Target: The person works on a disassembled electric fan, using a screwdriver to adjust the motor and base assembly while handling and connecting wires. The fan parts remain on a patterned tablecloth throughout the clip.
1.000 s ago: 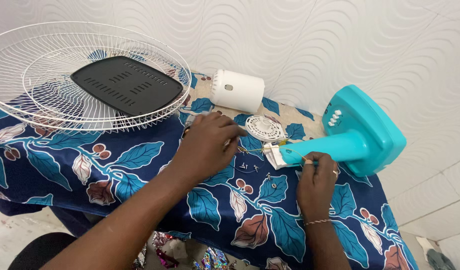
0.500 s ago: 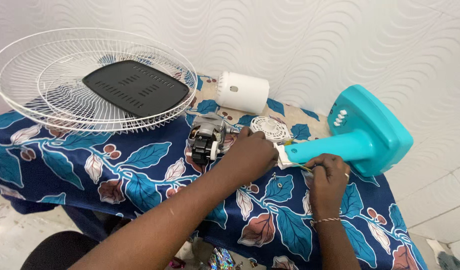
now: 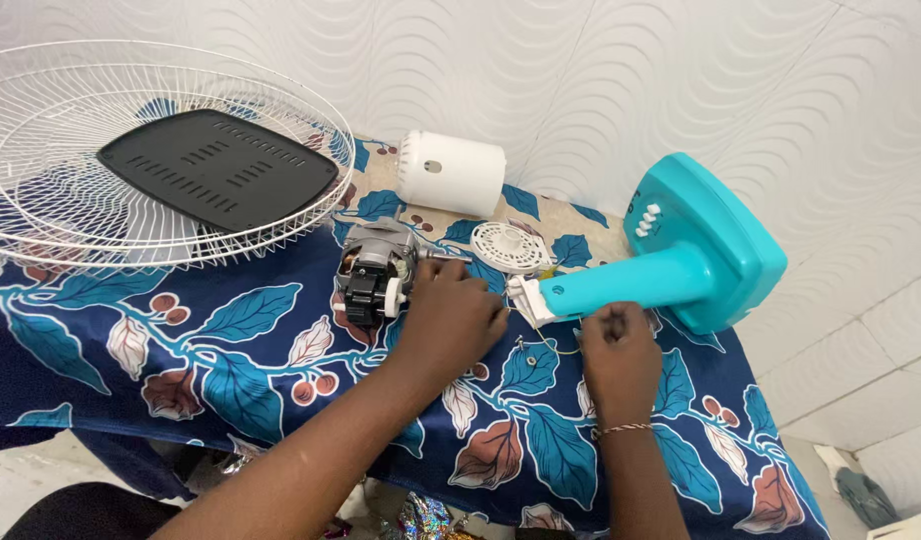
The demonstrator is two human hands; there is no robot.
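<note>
The left hand [image 3: 451, 320] lies knuckles-up on the tabletop [image 3: 231, 350], which is covered by a blue leaf-patterned cloth. Its fingers [image 3: 436, 275] are curled narrowly and rest against the right end of the fan motor [image 3: 376, 270], beside its shaft; whether they actually grip the motor or only touch it is hard to tell, since the back of the hand hides the fingertips. The motor lies on its side near the middle of the tabletop, its black block toward the front edge.

The right hand [image 3: 619, 355] sits just right of the left, the two close but apart. Its fingers [image 3: 606, 322] are pinched nearly together at the underside of the turquoise fan stand [image 3: 671, 270], close to the stand's white end, and seem to hold a thin wire [image 3: 546, 345] that runs across the cloth between the hands. The stand lies on its side, its neck pointing toward the motor and its broad base at the right edge of the tabletop.

Toward the back edge stands a white cylindrical motor cover [image 3: 451, 172], with a small white round vented cap [image 3: 511, 247] lying flat between it and the stand's neck. On the back left corner rests a white wire fan guard [image 3: 41, 215] with a black plastic plate [image 3: 216, 170] lying in it.
</note>
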